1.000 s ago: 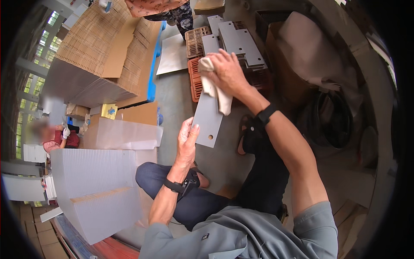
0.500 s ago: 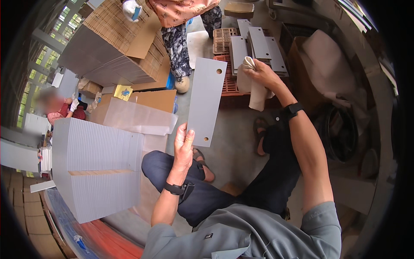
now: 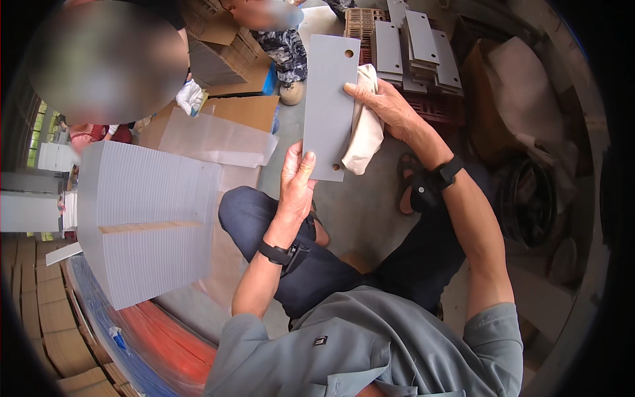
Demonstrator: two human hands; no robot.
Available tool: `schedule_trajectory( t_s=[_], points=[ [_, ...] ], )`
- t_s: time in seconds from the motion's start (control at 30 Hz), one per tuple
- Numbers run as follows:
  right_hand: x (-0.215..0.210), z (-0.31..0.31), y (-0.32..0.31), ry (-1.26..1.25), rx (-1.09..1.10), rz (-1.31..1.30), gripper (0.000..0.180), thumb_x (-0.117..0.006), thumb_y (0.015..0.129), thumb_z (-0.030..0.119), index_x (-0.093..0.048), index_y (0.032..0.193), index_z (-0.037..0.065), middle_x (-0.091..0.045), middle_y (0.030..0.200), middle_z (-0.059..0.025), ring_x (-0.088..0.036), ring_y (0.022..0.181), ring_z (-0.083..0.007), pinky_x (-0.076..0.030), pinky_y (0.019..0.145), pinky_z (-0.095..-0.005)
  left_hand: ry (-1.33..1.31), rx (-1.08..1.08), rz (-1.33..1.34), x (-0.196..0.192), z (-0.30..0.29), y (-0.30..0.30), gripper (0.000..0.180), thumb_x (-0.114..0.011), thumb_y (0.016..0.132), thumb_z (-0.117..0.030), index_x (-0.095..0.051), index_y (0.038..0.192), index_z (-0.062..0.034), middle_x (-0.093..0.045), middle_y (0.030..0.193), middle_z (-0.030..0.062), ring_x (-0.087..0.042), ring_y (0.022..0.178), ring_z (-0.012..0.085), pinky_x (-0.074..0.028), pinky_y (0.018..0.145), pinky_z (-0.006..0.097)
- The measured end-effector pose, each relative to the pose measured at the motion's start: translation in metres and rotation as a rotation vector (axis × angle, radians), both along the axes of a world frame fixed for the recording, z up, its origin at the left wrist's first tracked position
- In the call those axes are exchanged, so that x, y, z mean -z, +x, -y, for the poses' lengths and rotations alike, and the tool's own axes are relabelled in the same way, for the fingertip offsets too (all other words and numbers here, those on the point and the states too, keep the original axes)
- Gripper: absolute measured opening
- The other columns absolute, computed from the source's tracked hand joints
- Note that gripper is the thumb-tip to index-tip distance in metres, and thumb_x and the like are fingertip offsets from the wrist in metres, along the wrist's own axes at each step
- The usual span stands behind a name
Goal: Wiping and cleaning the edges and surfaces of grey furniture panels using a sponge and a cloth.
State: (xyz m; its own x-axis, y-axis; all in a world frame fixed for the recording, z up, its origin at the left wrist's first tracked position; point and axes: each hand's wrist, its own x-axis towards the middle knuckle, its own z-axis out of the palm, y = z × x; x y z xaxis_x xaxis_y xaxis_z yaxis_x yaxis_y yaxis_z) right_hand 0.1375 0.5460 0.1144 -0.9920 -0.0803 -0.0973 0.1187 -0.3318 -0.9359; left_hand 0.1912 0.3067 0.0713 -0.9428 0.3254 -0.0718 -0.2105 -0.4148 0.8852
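Note:
A flat grey rectangular panel point(image 3: 329, 109) with a hole near each end stands tilted up in front of me. My left hand point(image 3: 297, 175) grips its lower left corner, thumb on the face. My right hand point(image 3: 390, 106) is closed on the panel's right edge, thumb on the front face, with a cream cloth point(image 3: 364, 139) bunched in its fingers. The cloth hangs down along that edge, beside the lower hole. The right fingers behind the panel are partly hidden.
Similar panels point(image 3: 420, 40) lie piled on plastic crates point(image 3: 364, 23) ahead. To my left stands a large stack of grey panels point(image 3: 155, 218). A person's gloved hand point(image 3: 190, 97) shows at upper left. A cardboard box point(image 3: 486, 99) and a round black object point(image 3: 528, 202) stand right.
My right hand has brought the cloth left onto the panel's edge; before, it was apart from it. Another person has come close at the upper left.

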Motion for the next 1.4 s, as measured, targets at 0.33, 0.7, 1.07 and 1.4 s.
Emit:
schedule_trajectory(
  t_s=[0.33, 0.7, 1.07, 1.4],
  points=[
    [0.003, 0.019, 0.002, -0.075, -0.078, -0.029, 0.044, -0.078, 0.094, 0.029, -0.061, 0.124, 0.001, -0.071, 0.106, -0.0068, -0.07, 0.088, -0.0133, -0.061, 0.079, -0.0313, -0.02, 0.131, 0.009, -0.003, 0.007, -0.004, 0.057, -0.051, 0.109, -0.04, -0.038, 0.154, -0.0084, -0.056, 0.144, 0.0117, -0.058, 0.13, 0.022, -0.05, 0.108, 0.04],
    [-0.008, 0.032, 0.009, -0.115, -0.04, -0.039, 0.038, -0.075, 0.09, 0.022, -0.062, 0.12, 0.002, -0.07, 0.103, -0.0051, -0.068, 0.086, -0.0113, -0.058, 0.079, -0.0293, -0.03, 0.282, -0.046, -0.019, -0.003, 0.0, 0.088, -0.028, 0.104, -0.069, -0.023, 0.16, -0.0014, -0.042, 0.156, 0.0177, -0.047, 0.142, 0.0292, -0.042, 0.117, 0.044],
    [-0.013, 0.031, 0.009, -0.058, -0.044, 0.013, 0.042, -0.073, 0.089, 0.025, -0.061, 0.122, 0.001, -0.068, 0.106, -0.0067, -0.066, 0.091, -0.0146, -0.056, 0.085, -0.0329, -0.156, 0.269, -0.124, 0.005, 0.005, -0.004, 0.086, -0.031, 0.106, -0.066, -0.027, 0.158, 0.0022, -0.042, 0.155, 0.0176, -0.047, 0.141, 0.0274, -0.041, 0.116, 0.041],
    [-0.018, 0.019, 0.017, 0.035, -0.154, 0.023, 0.05, -0.074, 0.088, 0.03, -0.055, 0.126, 0.002, -0.064, 0.104, -0.0064, -0.065, 0.091, -0.0156, -0.057, 0.082, -0.0351, -0.057, 0.207, -0.031, -0.013, -0.003, 0.006, 0.088, -0.026, 0.103, -0.071, -0.031, 0.157, -0.0009, -0.048, 0.15, 0.0199, -0.052, 0.137, 0.0308, -0.044, 0.114, 0.045]
  ],
)
